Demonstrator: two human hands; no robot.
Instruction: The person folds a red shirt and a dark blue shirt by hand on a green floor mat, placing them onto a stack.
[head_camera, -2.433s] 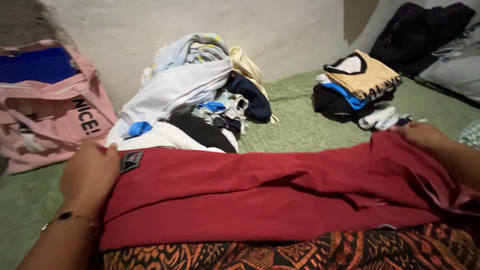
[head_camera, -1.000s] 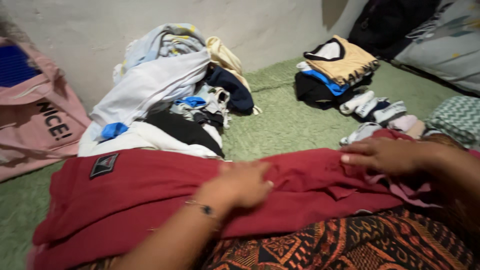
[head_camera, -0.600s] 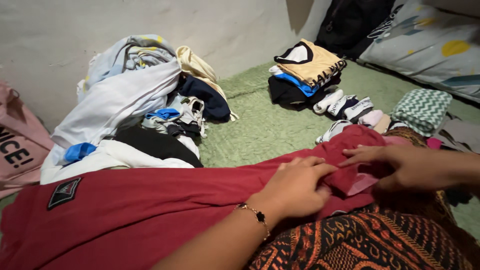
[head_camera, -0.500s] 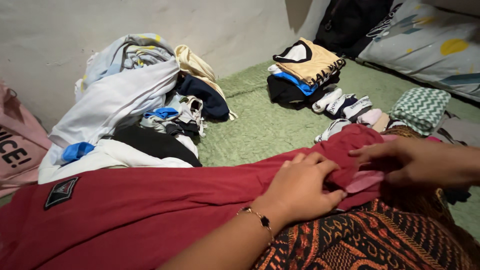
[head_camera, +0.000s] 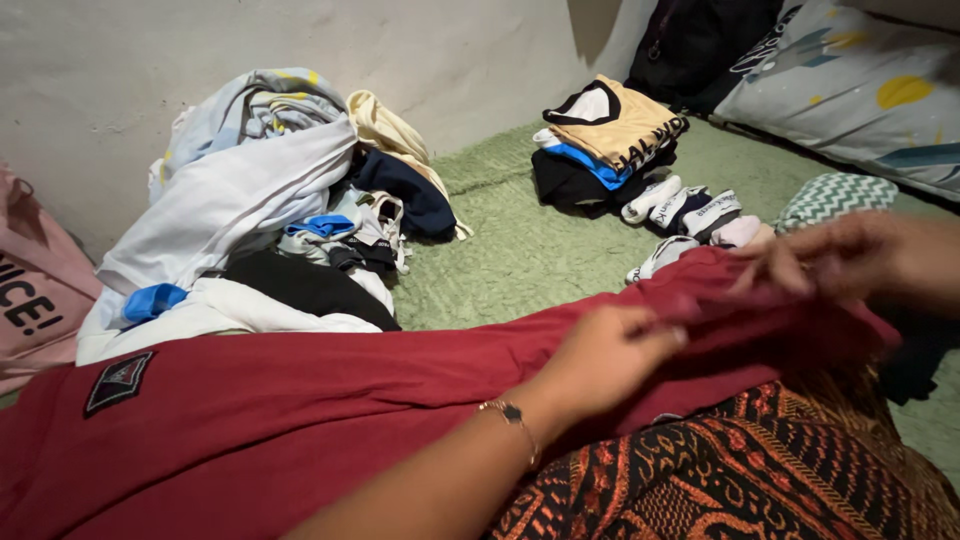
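A long red garment (head_camera: 300, 400) with a dark badge lies across my lap, over a black-and-orange patterned cloth (head_camera: 740, 470). My left hand (head_camera: 610, 355), a thin bracelet on its wrist, pinches the red fabric near its right end. My right hand (head_camera: 840, 260) grips the same end of the garment a little farther right and is blurred. Both hands hold the fabric close together, with a fold bunched between them.
A loose heap of white, blue and dark clothes (head_camera: 270, 210) lies by the wall. A folded stack topped by a tan shirt (head_camera: 605, 135) and rolled socks (head_camera: 680, 205) sit on the green mat (head_camera: 510, 245). A pink bag (head_camera: 35, 290) is at left, pillows (head_camera: 850, 90) at right.
My left hand slid from the garment's left end to its right end and closed on the fabric beside my right hand. The view turned right, so the pink bag moved to the frame's edge.
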